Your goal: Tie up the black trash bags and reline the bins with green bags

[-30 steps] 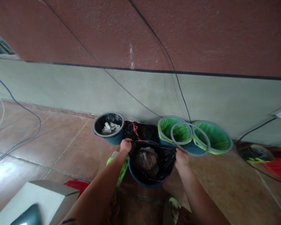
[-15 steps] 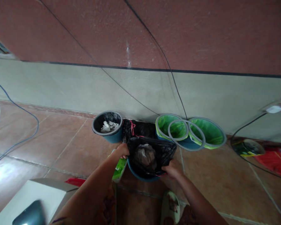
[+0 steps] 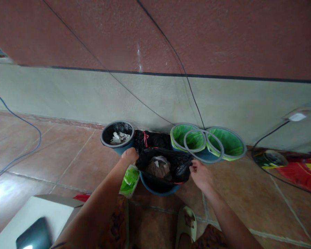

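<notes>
A black garbage bag (image 3: 180, 166) stands with its mouth open in a blue trash can (image 3: 159, 190) on the floor before me, crumpled brownish and white waste (image 3: 159, 167) inside it. My left hand (image 3: 130, 155) is closed on the bag's left edge. On the opposite side, my right hand (image 3: 199, 171) pinches the right edge of the bag between its fingers. Part of the bag's rim rises above the can's rim at the back. Under my left forearm lies a green and white packet or box (image 3: 129, 181), partly covered.
Along the wall are a lined bin with white paper (image 3: 119, 138), a tied black bag (image 3: 157, 140), and two green-lined bins (image 3: 188, 135), (image 3: 228, 141). A loose grey ring (image 3: 221, 152) leans on them. Cables (image 3: 194, 97) hang down the wall. A white box (image 3: 31, 224) stands at lower left.
My right hand has moved up and outward along the bag's right edge. My left hand has risen slightly, lifting and stretching the bag's mouth. The view has shifted a little.
</notes>
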The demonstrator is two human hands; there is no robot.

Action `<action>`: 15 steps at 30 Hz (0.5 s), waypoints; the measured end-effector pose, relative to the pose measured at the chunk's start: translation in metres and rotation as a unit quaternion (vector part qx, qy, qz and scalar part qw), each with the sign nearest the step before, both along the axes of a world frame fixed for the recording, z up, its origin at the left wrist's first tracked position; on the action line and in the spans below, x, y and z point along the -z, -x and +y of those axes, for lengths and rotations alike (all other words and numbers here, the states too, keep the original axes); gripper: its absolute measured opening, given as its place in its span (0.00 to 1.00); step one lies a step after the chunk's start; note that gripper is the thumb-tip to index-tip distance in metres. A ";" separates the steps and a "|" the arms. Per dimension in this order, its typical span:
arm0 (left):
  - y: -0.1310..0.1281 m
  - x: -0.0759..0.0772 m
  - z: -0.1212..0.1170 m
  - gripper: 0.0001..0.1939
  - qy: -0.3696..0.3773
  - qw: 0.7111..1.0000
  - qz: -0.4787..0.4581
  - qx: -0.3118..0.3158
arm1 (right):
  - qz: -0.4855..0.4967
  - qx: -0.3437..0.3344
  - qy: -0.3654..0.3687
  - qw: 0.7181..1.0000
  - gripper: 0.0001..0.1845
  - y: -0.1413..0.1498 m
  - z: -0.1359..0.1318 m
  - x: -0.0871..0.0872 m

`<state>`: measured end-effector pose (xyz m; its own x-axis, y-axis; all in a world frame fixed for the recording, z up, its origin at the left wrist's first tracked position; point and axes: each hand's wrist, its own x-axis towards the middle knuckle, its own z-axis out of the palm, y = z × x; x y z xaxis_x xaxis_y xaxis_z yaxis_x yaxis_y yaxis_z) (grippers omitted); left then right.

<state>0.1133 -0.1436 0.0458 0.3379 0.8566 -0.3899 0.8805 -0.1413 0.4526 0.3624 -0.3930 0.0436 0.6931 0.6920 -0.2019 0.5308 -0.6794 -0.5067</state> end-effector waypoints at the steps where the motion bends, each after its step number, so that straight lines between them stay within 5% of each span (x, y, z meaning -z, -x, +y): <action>1: -0.006 -0.003 -0.003 0.14 -0.028 1.000 0.008 0.007 | 0.009 -0.066 -0.006 0.998 0.22 0.011 0.003 -0.003; 4: -0.029 -0.005 -0.019 0.28 -0.095 0.993 0.018 0.068 | 0.044 -0.221 0.037 0.973 0.30 0.048 0.003 -0.002; 8: -0.054 0.005 -0.037 0.36 -0.105 0.985 -0.001 0.138 | -0.010 -0.279 0.156 0.948 0.26 0.071 -0.009 0.009; 12: -0.071 0.016 -0.038 0.34 -0.089 0.988 0.011 0.123 | -0.048 -0.288 0.172 0.941 0.16 0.063 -0.015 0.007; 15: -0.080 0.015 -0.038 0.24 -0.076 0.990 0.027 0.116 | -0.053 -0.297 0.146 0.942 0.16 0.059 -0.012 0.001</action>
<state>0.1935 -0.1813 0.0311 0.5139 0.8089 -0.2857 0.8389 -0.4043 0.3643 0.3036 -0.4052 0.0428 0.2286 0.8898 -0.3950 0.8979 -0.3495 -0.2676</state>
